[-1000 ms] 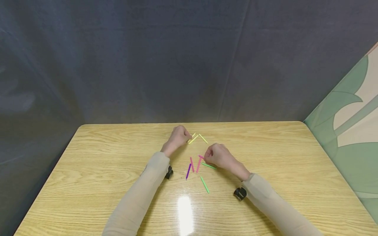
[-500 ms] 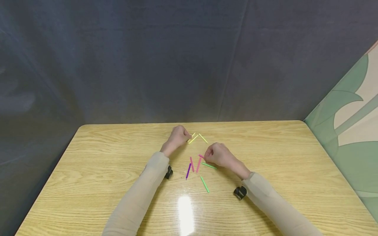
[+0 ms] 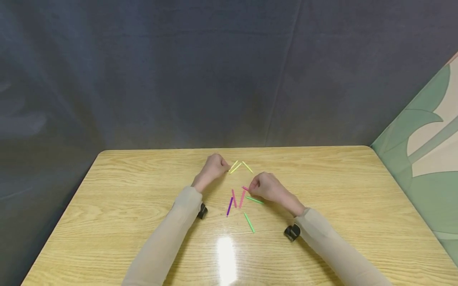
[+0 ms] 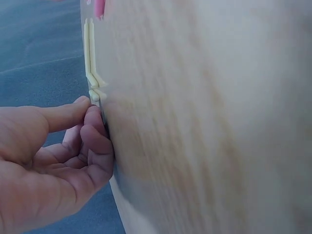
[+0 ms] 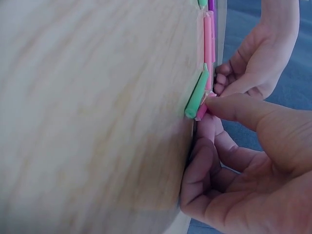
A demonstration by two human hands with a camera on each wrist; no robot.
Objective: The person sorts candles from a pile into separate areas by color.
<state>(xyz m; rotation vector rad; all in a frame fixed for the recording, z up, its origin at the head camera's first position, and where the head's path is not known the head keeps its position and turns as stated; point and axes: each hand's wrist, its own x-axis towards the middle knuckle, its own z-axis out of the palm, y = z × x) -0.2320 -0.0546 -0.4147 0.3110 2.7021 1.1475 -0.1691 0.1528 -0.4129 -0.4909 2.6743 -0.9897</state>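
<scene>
My left hand (image 3: 213, 167) is by the lower end of a yellow candle (image 3: 233, 165), its fingertips just off that end. In the left wrist view its thumb and loosely bent fingers hold nothing I can make out. A second yellow candle (image 3: 235, 168) lies alongside, and a third yellow candle (image 3: 247, 167) slants away to the right. My right hand (image 3: 269, 186) pinches a slim pink candle (image 5: 202, 112) between thumb and index finger. Just below that hand lies a green candle (image 3: 254, 200). Two more pink candles, one (image 3: 234, 198) and another (image 3: 242, 199), lie to its left.
A purple candle (image 3: 229, 207) and a second green candle (image 3: 249, 223) lie nearer on the wooden table (image 3: 107, 222). Dark cloth (image 3: 229, 71) hangs behind the table's far edge. A patterned panel (image 3: 429, 159) stands at the right.
My left hand has drawn slightly left, off the yellow candle, whose lower end now shows. The right hand still pinches the pink candle in nearly the same place.
</scene>
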